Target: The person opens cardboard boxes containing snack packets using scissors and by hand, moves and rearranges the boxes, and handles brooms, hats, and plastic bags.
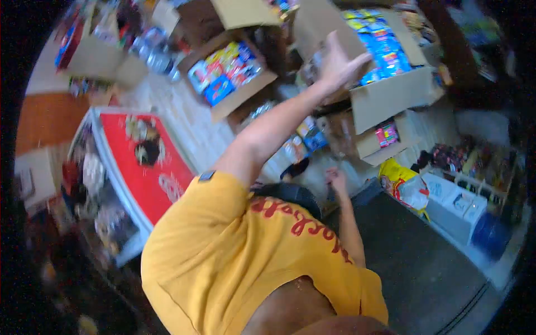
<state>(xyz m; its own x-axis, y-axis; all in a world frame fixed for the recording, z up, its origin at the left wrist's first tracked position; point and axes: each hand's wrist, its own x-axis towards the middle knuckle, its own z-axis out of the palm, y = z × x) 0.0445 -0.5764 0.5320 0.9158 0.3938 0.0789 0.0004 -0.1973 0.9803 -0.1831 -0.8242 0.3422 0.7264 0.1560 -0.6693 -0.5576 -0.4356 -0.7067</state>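
My left hand (336,66) reaches out with its fingers spread, in front of a raised flap of a cardboard box (388,103). I see nothing held in it; whether it touches the flap I cannot tell. Inside that box lie blue and yellow snack packets (385,47). Close to my lap is my right hand (335,180), small and blurred, its fingers loosely bent and apart, with no object visible in it. Blue packets (312,135) lie beyond it.
Another open box (245,89) holds colourful packets. Left stands a red-topped display case (145,159). Plastic bottles (156,56) are behind it. A smaller box (371,148) has pink packets. To the right are a yellow bag (399,181), a white box (455,201) and a dark surface (419,262).
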